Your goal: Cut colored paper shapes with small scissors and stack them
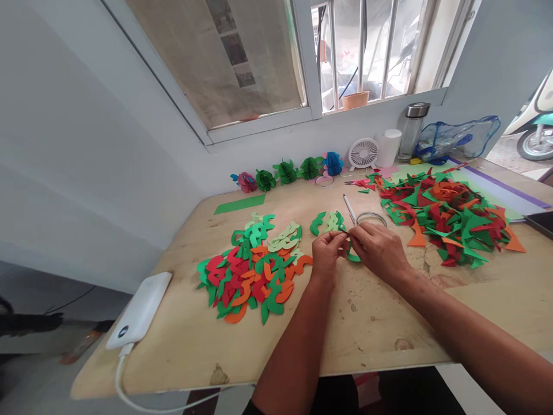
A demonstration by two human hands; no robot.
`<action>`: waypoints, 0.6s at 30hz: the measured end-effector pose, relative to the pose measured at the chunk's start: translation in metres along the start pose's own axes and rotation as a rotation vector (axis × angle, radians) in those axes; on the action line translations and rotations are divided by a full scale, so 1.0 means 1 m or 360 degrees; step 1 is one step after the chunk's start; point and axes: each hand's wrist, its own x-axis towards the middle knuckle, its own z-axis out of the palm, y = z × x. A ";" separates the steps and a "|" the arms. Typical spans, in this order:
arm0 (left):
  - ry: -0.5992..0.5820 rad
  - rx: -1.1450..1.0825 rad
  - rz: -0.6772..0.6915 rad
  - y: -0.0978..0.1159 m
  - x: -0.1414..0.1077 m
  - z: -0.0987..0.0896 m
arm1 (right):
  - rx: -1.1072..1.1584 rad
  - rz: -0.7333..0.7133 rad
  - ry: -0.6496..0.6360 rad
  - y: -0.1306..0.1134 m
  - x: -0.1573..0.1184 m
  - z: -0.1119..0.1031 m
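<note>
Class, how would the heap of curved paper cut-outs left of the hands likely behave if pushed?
The heap would probably spread rather than move as one, since its pieces overlap loosely. Each piece looks thin, so likely light and easily bent. Lying low on the table, it seems unlikely to roll.

The left hand (327, 257) and right hand (380, 248) pinch a small dark piece (344, 231) between them. From there, paper shapes (261, 268) lie toward nine o'clock, paper scraps (453, 210) toward two, a pen (349, 209) and fan (363, 154) toward twelve.
</note>
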 end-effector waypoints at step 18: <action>0.0120 -0.0002 0.0184 -0.001 -0.001 0.004 | 0.0754 0.0363 -0.0155 0.004 0.000 0.004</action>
